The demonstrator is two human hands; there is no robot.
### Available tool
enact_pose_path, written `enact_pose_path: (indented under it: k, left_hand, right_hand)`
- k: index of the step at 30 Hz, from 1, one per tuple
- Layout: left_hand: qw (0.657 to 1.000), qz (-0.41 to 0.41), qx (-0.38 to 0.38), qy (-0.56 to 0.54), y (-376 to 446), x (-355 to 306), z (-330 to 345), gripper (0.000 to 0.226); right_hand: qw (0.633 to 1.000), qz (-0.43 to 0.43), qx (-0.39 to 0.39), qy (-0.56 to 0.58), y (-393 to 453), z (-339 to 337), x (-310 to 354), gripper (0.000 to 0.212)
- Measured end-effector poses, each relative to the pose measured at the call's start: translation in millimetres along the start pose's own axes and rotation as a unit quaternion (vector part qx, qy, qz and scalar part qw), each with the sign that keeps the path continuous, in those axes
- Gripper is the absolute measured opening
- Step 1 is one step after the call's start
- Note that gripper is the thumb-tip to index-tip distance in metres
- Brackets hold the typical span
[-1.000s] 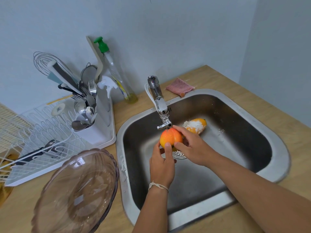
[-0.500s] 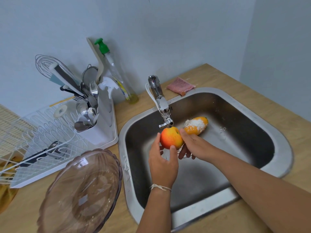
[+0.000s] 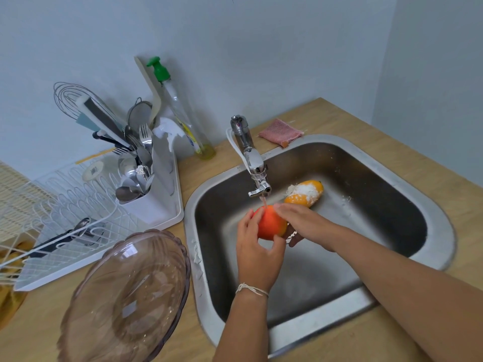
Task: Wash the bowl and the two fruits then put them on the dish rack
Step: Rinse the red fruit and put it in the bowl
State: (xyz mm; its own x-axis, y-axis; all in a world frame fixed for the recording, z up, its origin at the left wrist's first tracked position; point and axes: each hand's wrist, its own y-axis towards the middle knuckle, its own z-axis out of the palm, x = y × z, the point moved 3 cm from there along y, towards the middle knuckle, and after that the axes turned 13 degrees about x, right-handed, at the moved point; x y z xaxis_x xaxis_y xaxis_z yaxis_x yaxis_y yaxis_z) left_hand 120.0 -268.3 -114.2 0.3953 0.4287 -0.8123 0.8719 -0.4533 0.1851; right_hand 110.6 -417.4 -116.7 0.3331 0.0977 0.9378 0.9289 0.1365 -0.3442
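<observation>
An orange-red round fruit (image 3: 270,223) sits under the running tap (image 3: 257,176), inside the steel sink (image 3: 441,246). My left hand (image 3: 257,253) grips it from below and the left. My right hand (image 3: 300,222) lies over its top and right side, fingers fairly straight, rubbing it. A second fruit, an orange mango (image 3: 304,193) coated in white powder, lies on the sink floor behind my hands. The clear brownish glass bowl (image 3: 125,299) rests tilted on the counter left of the sink. The white dish rack (image 3: 65,220) stands further left.
A cutlery holder (image 3: 146,184) full of utensils stands at the rack's right end, with a green-capped soap bottle (image 3: 183,113) behind it. A pink cloth (image 3: 281,131) lies behind the sink. White powder flecks dot the sink's left rim.
Both hands have turned the round fruit under the tap. My right hand slid from its right side up over its top, and the redder side now faces me.
</observation>
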Motion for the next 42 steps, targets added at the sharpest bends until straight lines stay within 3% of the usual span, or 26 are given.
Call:
enact_pose_path:
  k: [3, 8, 14, 17, 22, 26, 29, 33, 37, 38, 42]
  left_hand:
    - [1.000, 0.010, 0.016, -0.007, 0, -2, 1, 0.061]
    - [1.000, 0.002, -0.003, 0.015, 0, 2, 1, 0.064]
    - [0.999, -0.031, -0.017, 0.026, -10, -10, 0, 0.065]
    - [0.996, -0.026, -0.007, 0.082, -20, -28, -5, 0.065]
    - [0.979, -0.034, 0.050, 0.195, -33, -47, -45, 0.062]
    - [0.971, -0.022, 0.003, 0.239, -34, -65, -104, 0.060]
    - [0.961, -0.038, -0.076, 0.263, -44, -64, -152, 0.056]
    - [0.938, -0.183, -0.122, 0.267, -65, -43, -201, 0.059]
    - [0.899, -0.278, -0.126, 0.314, -81, -27, -220, 0.064]
    - [0.895, -0.290, -0.125, 0.316, -83, -24, -221, 0.065]
    - [0.890, -0.312, -0.107, 0.315, -89, -13, -219, 0.065]
  right_hand:
    - [0.999, -0.005, -0.001, -0.047, -1, 1, 0, 0.038]
    - [1.000, -0.002, 0.028, 0.011, -2, 2, 0, 0.036]
    - [0.983, 0.013, 0.141, 0.113, -8, 4, -8, 0.037]
    - [0.964, 0.011, 0.207, 0.164, -16, 5, -5, 0.037]
    - [0.952, 0.031, 0.272, 0.140, -18, 19, 1, 0.041]
    - [0.973, 0.080, 0.217, 0.022, -16, 21, -5, 0.040]
    - [0.975, 0.043, 0.134, -0.172, -18, 21, -12, 0.049]
    - [0.881, -0.108, 0.030, -0.460, -20, 30, -8, 0.030]
    - [0.773, -0.261, -0.015, -0.578, -16, 58, -9, 0.031]
    - [0.759, -0.271, -0.016, -0.592, -13, 61, -12, 0.032]
    - [0.772, -0.228, 0.004, -0.593, -5, 53, -21, 0.038]
